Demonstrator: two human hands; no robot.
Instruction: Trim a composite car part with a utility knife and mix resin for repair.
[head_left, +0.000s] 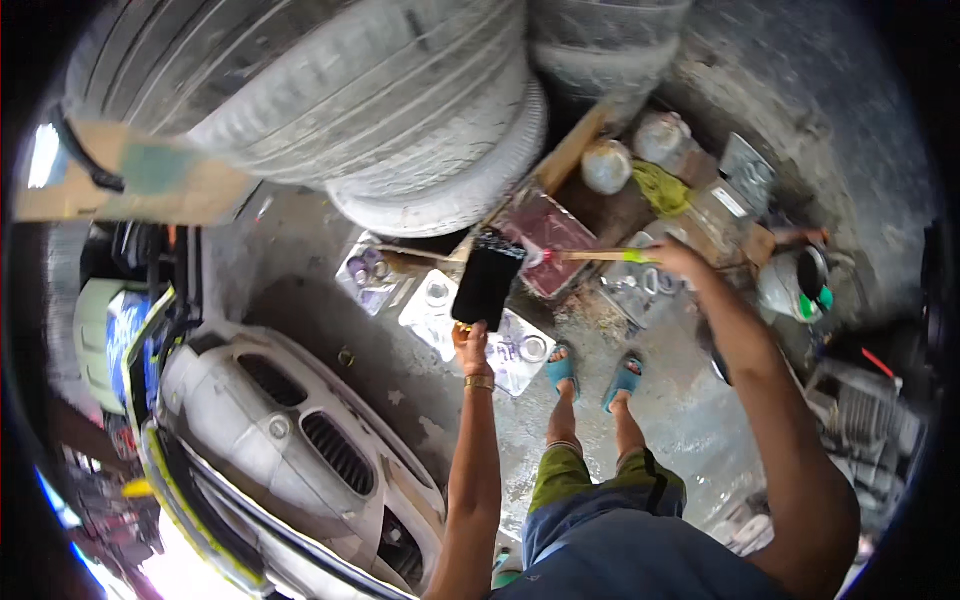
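Note:
My left hand (471, 348) grips the lower end of a flat black rectangular piece (488, 285), holding it tilted up. The far end of that piece looks wet and shiny. In my closed right hand (678, 259) is a long-handled brush (600, 256) with a wooden shaft and a yellow-green section near my fingers. Its pale and pinkish head is close to the black piece's right edge; whether they touch I cannot tell. Below the brush lies a shallow rectangular tray (580, 228) with a dark red inside. Metal parts (652, 285) rest on a sheet to its right.
Large dusty tires (420, 120) are stacked at the far left. A whitish car front panel (275, 430) with dark grilles stands at left. Sheets with round metal parts (437, 293) lie on the floor. A white bucket (790, 285), yellow cloth (661, 188) and round container (606, 166) are at right.

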